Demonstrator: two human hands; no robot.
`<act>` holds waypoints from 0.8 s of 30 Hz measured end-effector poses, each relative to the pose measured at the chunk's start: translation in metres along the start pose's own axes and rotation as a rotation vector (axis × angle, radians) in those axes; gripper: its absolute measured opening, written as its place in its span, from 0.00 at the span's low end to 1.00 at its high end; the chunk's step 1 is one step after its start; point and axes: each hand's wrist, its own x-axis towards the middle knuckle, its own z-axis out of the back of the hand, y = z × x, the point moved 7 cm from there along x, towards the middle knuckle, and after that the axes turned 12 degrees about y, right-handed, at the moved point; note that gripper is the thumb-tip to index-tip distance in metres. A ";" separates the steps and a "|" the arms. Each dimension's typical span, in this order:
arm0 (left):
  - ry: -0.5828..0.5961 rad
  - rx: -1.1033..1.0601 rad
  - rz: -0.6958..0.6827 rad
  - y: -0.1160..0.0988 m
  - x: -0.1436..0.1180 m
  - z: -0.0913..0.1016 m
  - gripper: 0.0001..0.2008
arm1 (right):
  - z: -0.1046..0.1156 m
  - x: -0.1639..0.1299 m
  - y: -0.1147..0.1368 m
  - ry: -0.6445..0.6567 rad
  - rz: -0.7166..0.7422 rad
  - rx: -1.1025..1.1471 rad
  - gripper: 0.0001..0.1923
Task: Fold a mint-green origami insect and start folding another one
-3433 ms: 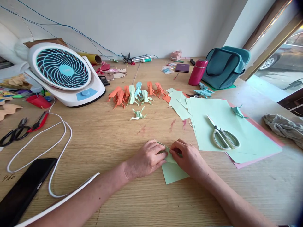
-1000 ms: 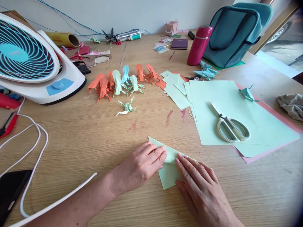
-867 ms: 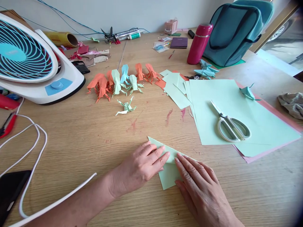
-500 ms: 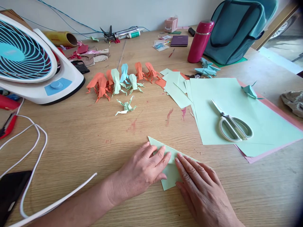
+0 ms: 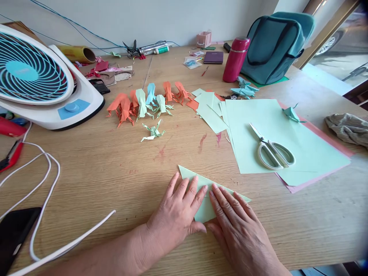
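Observation:
A pale green folded sheet of paper (image 5: pixel 204 211) lies flat on the wooden table (image 5: pixel 115 168), its long folded edge slanting down to the right. My left hand (image 5: pixel 179 207) presses on its left part, fingers spread and the thumb stretched out near the bottom corner. Flat on the right part rests my right hand (image 5: pixel 238 222), fingers stretched out side by side. Both hands cover much of the paper, so its lower outline is partly hidden. Beyond them sits a small pale green origami figure (image 5: pixel 153 131) with thin limbs.
Several orange, green and blue origami figures (image 5: pixel 140 103) stand in a row. White-handled scissors (image 5: pixel 271 151) lie on green paper sheets (image 5: pixel 247 115) at the right. A fan (image 5: pixel 37 73) and a white cable (image 5: pixel 54 191) occupy the left. A pink bottle (image 5: pixel 236 59) stands before a teal bag (image 5: pixel 273 50).
My left hand's fingers have spread more across the paper, and its thumb has shifted down. The folded paper's right tip now shows past my right hand. The camera view has tilted slightly.

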 end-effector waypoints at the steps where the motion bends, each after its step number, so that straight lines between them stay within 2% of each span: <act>1: 0.007 -0.005 0.014 0.000 0.000 -0.001 0.43 | -0.001 0.000 0.001 0.007 -0.006 -0.001 0.29; 10: 0.042 -0.066 0.098 0.000 -0.009 -0.011 0.44 | -0.003 -0.004 0.003 0.059 -0.025 0.046 0.34; 17: 0.167 -0.128 0.160 -0.002 -0.011 -0.021 0.46 | -0.001 -0.006 0.003 0.081 -0.027 0.094 0.35; 24: 0.127 -0.112 0.156 -0.001 -0.012 -0.022 0.46 | 0.002 -0.008 0.003 0.053 -0.064 0.063 0.36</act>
